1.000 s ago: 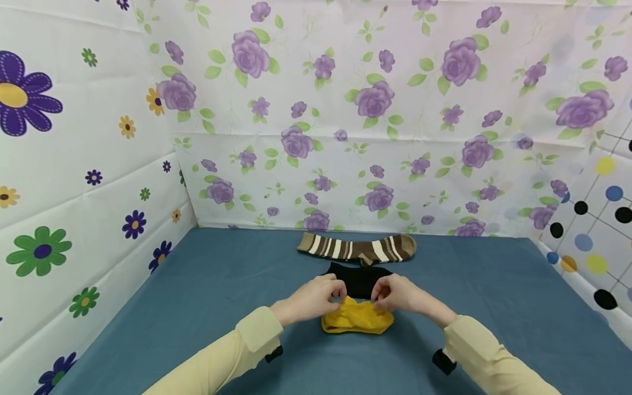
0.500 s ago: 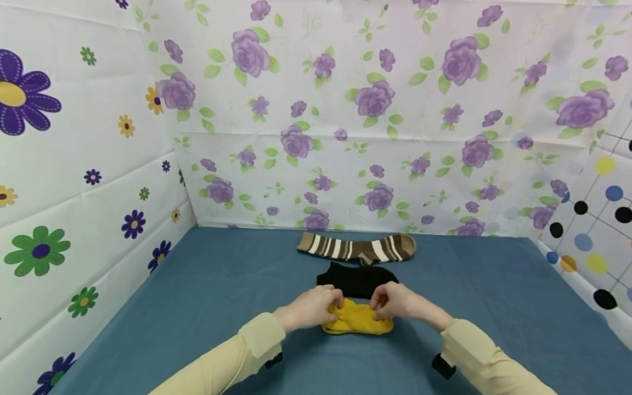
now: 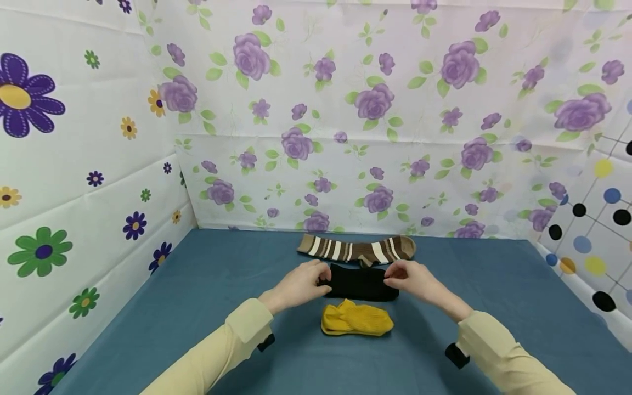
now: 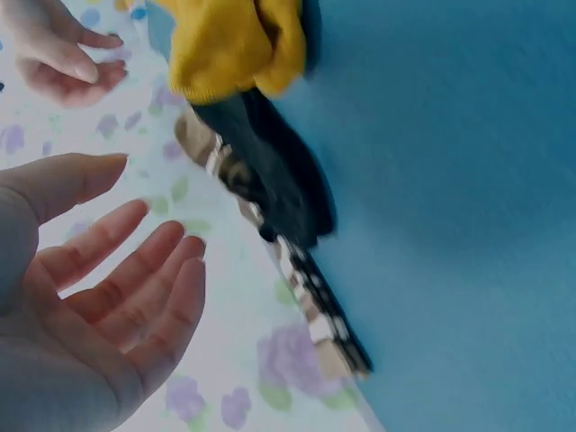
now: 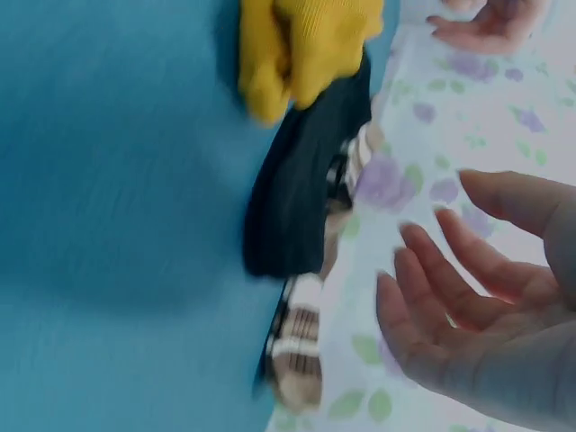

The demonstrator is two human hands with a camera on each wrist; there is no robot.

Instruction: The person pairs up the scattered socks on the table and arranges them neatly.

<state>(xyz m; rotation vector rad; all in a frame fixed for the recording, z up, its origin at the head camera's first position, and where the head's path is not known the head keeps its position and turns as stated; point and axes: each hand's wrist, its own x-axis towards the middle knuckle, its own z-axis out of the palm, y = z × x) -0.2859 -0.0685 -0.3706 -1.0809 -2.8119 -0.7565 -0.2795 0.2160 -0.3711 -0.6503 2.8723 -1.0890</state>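
A folded yellow sock (image 3: 357, 319) lies nearest on the blue tabletop, with a black sock (image 3: 362, 283) just behind it. Farthest back is a brown sock with white stripes (image 3: 356, 248), laid flat. My left hand (image 3: 299, 285) hovers by the left end of the black sock, partly covering it. My right hand (image 3: 416, 281) is at that sock's right end. In the left wrist view, the left hand (image 4: 112, 288) has its thumb and fingers apart and holds nothing. The right wrist view shows the right hand (image 5: 486, 288) likewise holding nothing, apart from the socks.
A blue cloth (image 3: 237, 263) covers the table. A white sheet with purple roses (image 3: 296, 142) hangs along the back edge, a flowered sheet (image 3: 94, 148) at the left and a dotted sheet (image 3: 599, 230) at the right.
Both hands have let go of the yellow sock, which now lies flatter, and have moved away from me and slightly apart over the black sock.
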